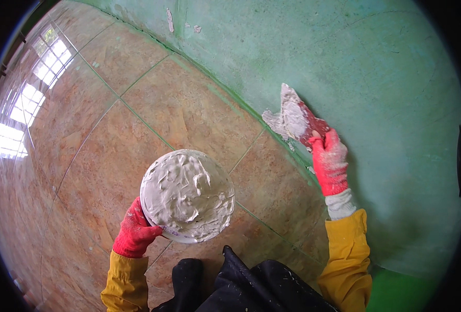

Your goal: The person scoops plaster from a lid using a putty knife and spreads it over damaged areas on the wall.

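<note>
My left hand (135, 229), in a red work glove, grips the edge of a round tub (180, 239) filled with whitish putty (186, 192). The putty's surface is ridged and uneven. Farther right, my right hand (330, 162), also in a red glove smeared with white, is closed around a reddish putty knife (314, 125). A thick layer of putty covers much of its blade, which lies against the green wall low down by the floor. Beside the blade, a rough patch of putty (273, 121) clings to the wall's bottom edge.
Brown marbled floor tiles (105, 171) with green-stained joints meet the green wall (397, 130) along a diagonal line. Small whitish patches (170, 21) mark the wall at the top. Window light reflects off the tiles at the left. My dark-clad legs (272, 286) are at the bottom.
</note>
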The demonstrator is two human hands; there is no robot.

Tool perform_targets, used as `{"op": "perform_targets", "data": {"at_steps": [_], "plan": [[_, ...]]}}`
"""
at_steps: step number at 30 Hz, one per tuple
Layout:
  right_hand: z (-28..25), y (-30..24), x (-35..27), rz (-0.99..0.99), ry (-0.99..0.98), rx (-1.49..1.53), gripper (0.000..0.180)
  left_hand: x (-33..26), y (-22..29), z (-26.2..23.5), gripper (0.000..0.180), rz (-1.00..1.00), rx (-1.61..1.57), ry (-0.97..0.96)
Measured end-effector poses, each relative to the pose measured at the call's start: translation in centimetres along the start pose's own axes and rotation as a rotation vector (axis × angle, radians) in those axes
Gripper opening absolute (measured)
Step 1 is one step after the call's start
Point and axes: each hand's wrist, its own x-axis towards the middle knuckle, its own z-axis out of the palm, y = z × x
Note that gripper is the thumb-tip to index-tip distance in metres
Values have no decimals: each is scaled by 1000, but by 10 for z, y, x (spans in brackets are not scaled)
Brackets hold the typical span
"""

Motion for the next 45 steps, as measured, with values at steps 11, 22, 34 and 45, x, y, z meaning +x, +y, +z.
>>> {"op": "perform_targets", "data": {"at_steps": [11,22,34,45], "plan": [[-39,22,-20,373,-43,395,15,-12,-15,22,81,18,-21,-50],[-78,40,-44,318,-147,852,8,-21,-28,46,81,-21,2,-39],[-146,-13,-77,32,-446,616,23,-41,-39,50,79,5,12,-51],[-186,-50,-103,5,-265,377,46,-70,-39,57,84,-13,11,-72]]}}
